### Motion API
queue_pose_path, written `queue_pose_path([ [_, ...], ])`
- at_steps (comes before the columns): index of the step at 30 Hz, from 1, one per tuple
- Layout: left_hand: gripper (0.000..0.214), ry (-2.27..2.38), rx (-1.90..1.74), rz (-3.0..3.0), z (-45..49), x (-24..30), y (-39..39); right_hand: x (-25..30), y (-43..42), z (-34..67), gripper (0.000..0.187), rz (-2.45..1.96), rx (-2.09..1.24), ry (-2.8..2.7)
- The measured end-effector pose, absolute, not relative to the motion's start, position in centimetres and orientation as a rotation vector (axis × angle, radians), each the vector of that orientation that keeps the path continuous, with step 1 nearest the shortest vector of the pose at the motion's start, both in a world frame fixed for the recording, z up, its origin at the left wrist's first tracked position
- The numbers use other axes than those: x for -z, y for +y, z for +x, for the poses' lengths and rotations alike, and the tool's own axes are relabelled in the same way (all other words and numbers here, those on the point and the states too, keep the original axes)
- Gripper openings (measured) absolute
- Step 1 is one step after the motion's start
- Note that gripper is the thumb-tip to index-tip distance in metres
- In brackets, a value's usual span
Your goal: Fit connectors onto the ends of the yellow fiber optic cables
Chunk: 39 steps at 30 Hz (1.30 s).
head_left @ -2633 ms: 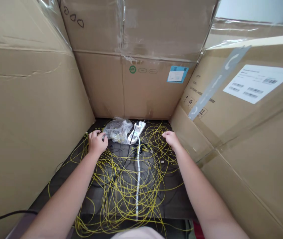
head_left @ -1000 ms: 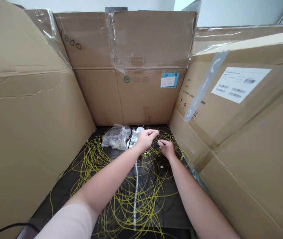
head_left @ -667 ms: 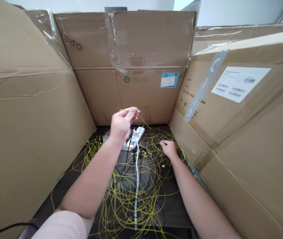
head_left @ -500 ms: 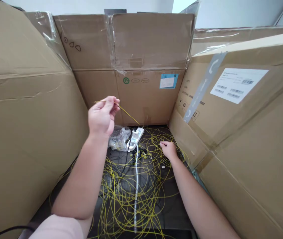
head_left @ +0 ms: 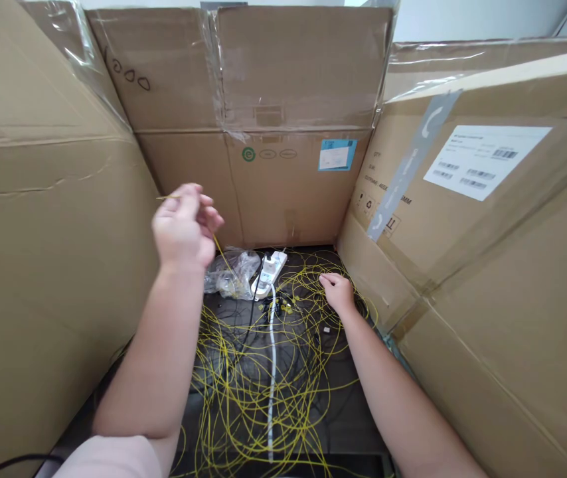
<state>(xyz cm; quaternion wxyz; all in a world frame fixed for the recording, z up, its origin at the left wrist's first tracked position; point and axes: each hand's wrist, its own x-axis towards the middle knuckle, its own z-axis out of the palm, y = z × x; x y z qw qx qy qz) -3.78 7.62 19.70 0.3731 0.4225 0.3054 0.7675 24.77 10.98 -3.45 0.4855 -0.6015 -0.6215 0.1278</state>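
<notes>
My left hand (head_left: 184, 222) is raised at centre left, its fingers pinched around a thin yellow cable (head_left: 220, 251). A short end pokes out past the thumb, and the rest hangs down toward the clear plastic bag (head_left: 228, 271). Lower and to the right, my right hand (head_left: 338, 293) is closed at the edge of a loose coil of the same yellow cable, fingertips pressed together on strands. Below and between both arms spreads a big yellow cable tangle (head_left: 243, 392) on the dark surface.
A white power strip (head_left: 276, 262) with a black plug lies at the back, its white cord (head_left: 272, 358) running toward me through the tangle. A small white piece (head_left: 326, 330) lies near my right wrist. Tall cardboard boxes wall in the left, the back (head_left: 283, 206) and the right (head_left: 487, 265).
My left hand has moved left and slightly up; the cable from it, earlier stretched toward the power strip, now droops more steeply. My right hand has stayed nearly in place.
</notes>
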Motion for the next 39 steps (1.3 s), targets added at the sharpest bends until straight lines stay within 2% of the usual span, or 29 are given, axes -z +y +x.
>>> queue_pose_path([
  [4, 0.017, 0.989, -1.550, 1.366, 3.1, -14.1, 8.1, 3.7, 11.0, 24.4, 0.024, -1.398, -0.322, -1.551],
  [7, 0.026, 1.270, -1.022, 2.008, 6.9, -9.9, 9.1, 4.0, 10.9, 24.3, 0.022, -1.383, -0.330, -1.578],
  [12, 0.021, 1.356, -0.743, 2.205, 9.7, -6.0, 10.9, 3.8, 10.6, 24.2, 0.022, -1.364, -0.335, -1.604],
  [19, 0.020, 1.434, -0.475, 2.352, 9.9, -5.5, 12.0, 3.9, 10.8, 24.4, 0.023, -1.353, -0.376, -1.649],
  [28, 0.028, 1.530, -0.651, 2.428, 5.4, -11.9, 10.5, 4.7, 11.3, 24.9, 0.020, -1.466, -0.382, -1.612],
  [33, 0.025, 1.481, -1.075, 2.322, 1.4, -15.4, 8.5, 4.5, 11.2, 24.7, 0.021, -1.426, -0.387, -1.553],
  [39, 0.022, 1.419, -1.425, 2.149, -0.7, -15.3, 5.8, 2.0, 10.2, 23.9, 0.025, -1.343, -0.373, -1.397],
])
